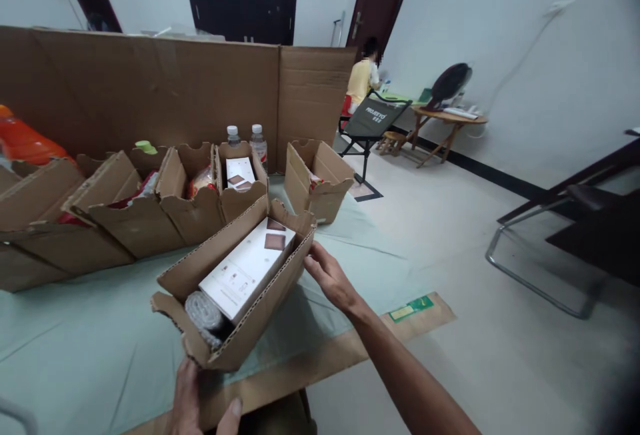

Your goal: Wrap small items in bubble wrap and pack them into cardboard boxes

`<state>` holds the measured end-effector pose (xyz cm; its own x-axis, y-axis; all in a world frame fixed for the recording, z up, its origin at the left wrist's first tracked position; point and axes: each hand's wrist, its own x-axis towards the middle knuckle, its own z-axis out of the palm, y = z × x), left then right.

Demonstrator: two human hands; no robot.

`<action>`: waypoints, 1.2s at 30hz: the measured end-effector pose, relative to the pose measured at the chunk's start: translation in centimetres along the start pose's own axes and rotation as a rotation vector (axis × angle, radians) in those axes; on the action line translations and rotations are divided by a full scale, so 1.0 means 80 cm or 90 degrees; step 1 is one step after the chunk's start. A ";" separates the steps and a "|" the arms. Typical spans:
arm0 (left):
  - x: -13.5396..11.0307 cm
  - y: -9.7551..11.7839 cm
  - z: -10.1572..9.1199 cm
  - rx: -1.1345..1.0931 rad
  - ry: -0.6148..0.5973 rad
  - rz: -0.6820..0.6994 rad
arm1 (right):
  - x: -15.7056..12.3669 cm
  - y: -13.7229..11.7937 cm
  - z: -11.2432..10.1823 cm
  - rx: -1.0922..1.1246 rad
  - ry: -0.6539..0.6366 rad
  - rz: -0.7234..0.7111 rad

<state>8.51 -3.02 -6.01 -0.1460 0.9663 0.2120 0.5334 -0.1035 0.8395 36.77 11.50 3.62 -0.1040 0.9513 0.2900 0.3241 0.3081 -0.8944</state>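
Cardboard box [260, 302] is held tilted off the table cloth [90, 342], between both hands. Left hand [193, 398] is under the near end. Its fingers are hidden beneath and only the thumb shows, so I can't tell if they clamp or just prop. Right hand [333, 278]: fingers straight, together, flat against the far side wall, not clamped.

Suggest cupping the low end, steadying with the right palm, and adding no tilt, since the walls are cut low.

Contents: white carton [247, 265] lying lengthwise, grey roll [205, 312] just above the left thumb.

Beyond the right fingertips is a row of cut boxes [150, 222]. One holds a second white carton [239, 172], with two water bottles [257, 138] behind it. A lone box [320, 182] stands further right.
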 end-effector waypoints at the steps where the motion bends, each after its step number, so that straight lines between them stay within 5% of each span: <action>1: 0.001 0.007 0.005 -0.007 -0.007 0.019 | 0.002 0.005 0.005 0.021 0.040 0.007; 9: 0.043 0.052 0.053 -0.068 -0.129 0.128 | 0.036 0.049 0.006 0.040 0.330 0.005; 15: 0.063 0.049 0.055 -0.080 -0.111 0.136 | 0.054 0.061 0.023 0.002 0.306 -0.019; 22: 0.045 0.071 0.063 -0.059 -0.143 0.159 | 0.078 0.061 0.037 -0.074 0.312 -0.085; 36: 0.016 0.109 0.113 -0.087 -0.209 0.157 | 0.095 0.064 0.017 -0.057 0.329 -0.079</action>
<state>20.53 -0.54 -2.97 0.2574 0.9300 0.2626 0.4006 -0.3500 0.8468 36.31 20.33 0.79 0.3221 0.7765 0.5416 0.4198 0.3956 -0.8169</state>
